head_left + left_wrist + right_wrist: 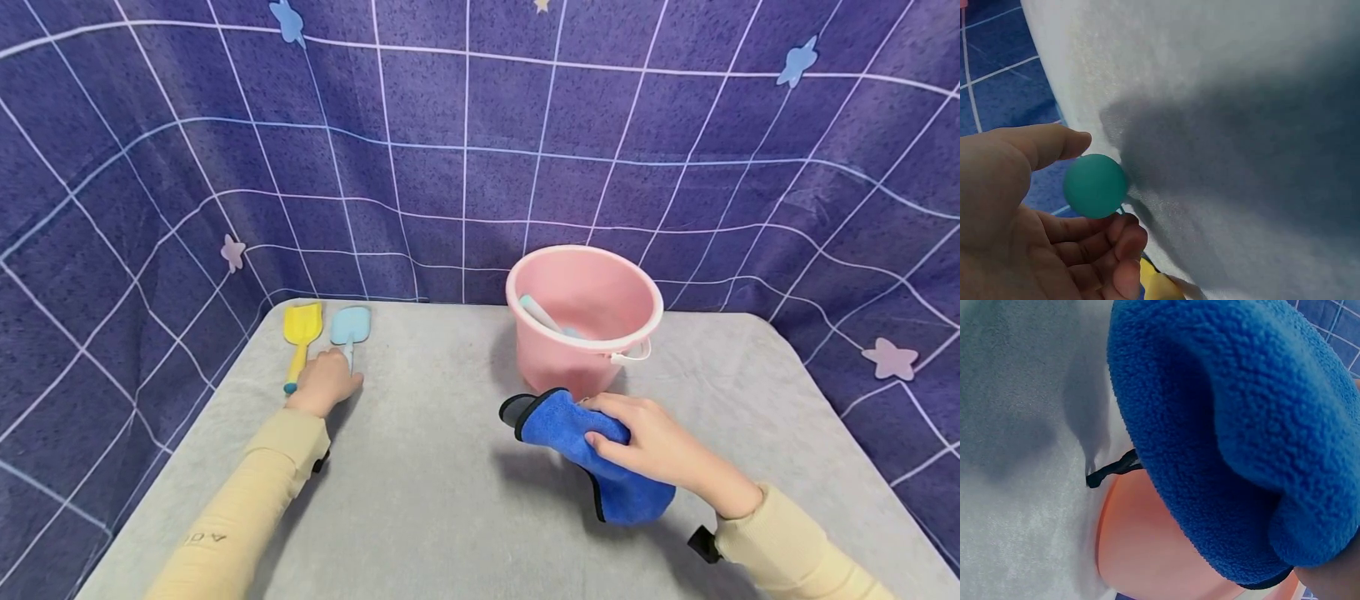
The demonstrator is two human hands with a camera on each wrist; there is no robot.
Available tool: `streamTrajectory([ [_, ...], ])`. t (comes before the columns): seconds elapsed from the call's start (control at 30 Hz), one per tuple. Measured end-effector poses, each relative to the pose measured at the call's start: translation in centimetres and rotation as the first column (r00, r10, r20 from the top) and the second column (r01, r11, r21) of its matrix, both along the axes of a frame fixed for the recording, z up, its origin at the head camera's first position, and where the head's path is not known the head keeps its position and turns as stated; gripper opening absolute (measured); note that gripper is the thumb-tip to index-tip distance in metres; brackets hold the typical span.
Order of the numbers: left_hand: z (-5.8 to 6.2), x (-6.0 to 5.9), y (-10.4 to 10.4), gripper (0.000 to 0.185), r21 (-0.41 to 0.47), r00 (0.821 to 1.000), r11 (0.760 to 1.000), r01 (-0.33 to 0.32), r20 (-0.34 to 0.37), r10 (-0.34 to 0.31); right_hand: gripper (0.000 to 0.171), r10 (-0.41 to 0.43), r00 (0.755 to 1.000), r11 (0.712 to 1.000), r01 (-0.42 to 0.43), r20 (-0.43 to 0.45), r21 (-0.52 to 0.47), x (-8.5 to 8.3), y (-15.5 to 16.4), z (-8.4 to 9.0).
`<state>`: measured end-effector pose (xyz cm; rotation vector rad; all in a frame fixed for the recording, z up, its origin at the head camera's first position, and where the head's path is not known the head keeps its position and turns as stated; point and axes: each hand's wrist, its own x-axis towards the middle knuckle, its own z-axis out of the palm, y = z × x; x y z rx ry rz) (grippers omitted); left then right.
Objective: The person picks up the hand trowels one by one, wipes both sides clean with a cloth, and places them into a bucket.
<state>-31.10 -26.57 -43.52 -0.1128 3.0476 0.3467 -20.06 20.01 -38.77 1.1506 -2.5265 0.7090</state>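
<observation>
My left hand (324,382) is low over the table at the handle of a light blue toy shovel (351,325). In the left wrist view a round teal handle end (1095,186) lies between the straight thumb and loosely bent fingers; whether they touch it I cannot tell. Left of that hand is a yellow toy shovel (303,323) with a teal handle tip. My right hand (637,433) grips a blue plush towel (573,433) with black edging and a grey underside, bunched and hanging above the table just in front of a pink bucket (562,371).
Inside the bucket leans a white-handled item (542,313) with a teal tip; its lower end is partly hidden. The bucket's white bail (633,354) hangs at its right side. A grey cloth (420,467) covers the table, and a purple gridded curtain (420,183) rises behind it.
</observation>
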Motion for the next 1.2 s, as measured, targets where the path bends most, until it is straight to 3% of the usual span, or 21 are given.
streamTrajectory([
  [0.17,-0.3,-1.1,0.0,0.025,0.025,0.998,0.999,-0.045,0.036,0.044,0.036,-0.002,1.0,1.0,0.002,0.008,0.0,0.1,0.1,0.0],
  [0.4,-0.6,-1.9,0.0,0.025,0.031,0.992,0.995,-0.095,0.091,0.092,0.036,0.003,1.0,1.0,-0.003,0.012,-0.006,0.2,0.2,-0.1],
  [0.67,-1.2,-2.7,-0.4,0.028,0.047,0.992,0.993,-0.112,0.065,0.109,0.036,-0.001,1.0,1.0,0.001,0.015,0.0,0.3,0.2,-0.2],
  [0.9,-0.2,-2.8,-0.5,0.048,0.043,0.989,0.99,-0.138,0.051,0.136,0.035,0.003,1.0,1.0,-0.003,0.005,-0.014,0.2,0.2,-0.1],
  [1.2,1.5,-2.5,-0.7,0.046,0.02,0.986,0.994,-0.112,0.127,0.108,0.035,0.009,1.0,1.0,-0.009,-0.008,-0.018,0.1,0.4,0.1],
])
